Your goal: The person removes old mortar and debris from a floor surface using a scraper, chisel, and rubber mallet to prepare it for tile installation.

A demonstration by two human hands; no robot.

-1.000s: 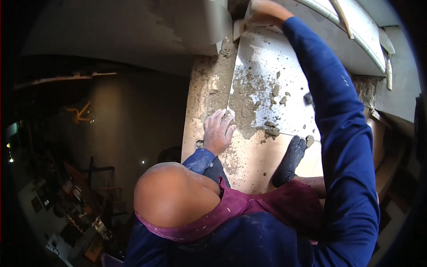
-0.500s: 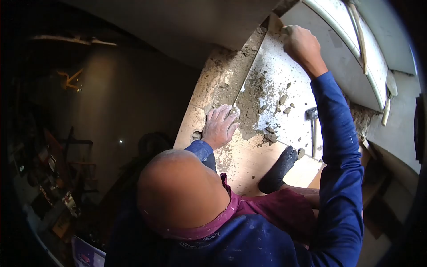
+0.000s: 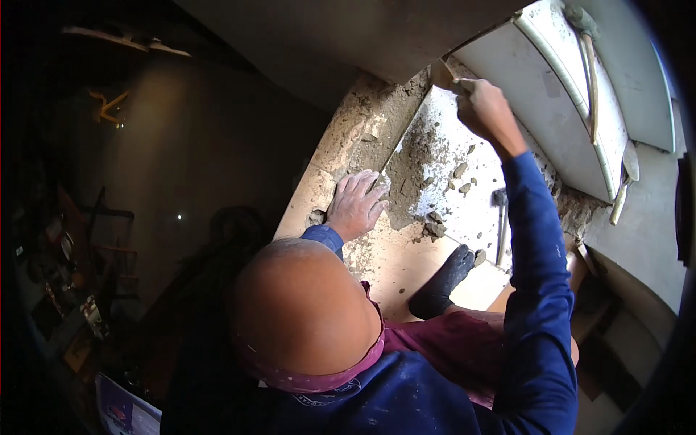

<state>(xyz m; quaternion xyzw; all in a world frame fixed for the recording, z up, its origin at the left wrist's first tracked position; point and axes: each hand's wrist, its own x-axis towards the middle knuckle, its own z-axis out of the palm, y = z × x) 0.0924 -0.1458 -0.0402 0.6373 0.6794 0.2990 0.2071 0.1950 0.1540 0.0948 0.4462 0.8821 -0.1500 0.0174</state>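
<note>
Just beyond the bare left knee (image 3: 308, 304), presses the left hand (image 3: 354, 206) palm-down on mortar-smeared pale tile (image 3: 395, 264), with fingers slightly spread and gripping nothing. To the right, plants a dark-socked foot (image 3: 440, 286) near loose mortar lumps (image 3: 435, 228) at the edge of a white tile (image 3: 482, 170). Farther along, past a hammer (image 3: 502, 235) lying on the white tile, clenches the right hand (image 3: 482, 109) around the hidden handle of a trowel (image 3: 441, 74). Holds its blade at the far end of the mortar strip (image 3: 373, 152); cannot tell whether touching. Beyond, on the white ledge (image 3: 529, 80), a long-handled mallet (image 3: 591, 76).
</note>
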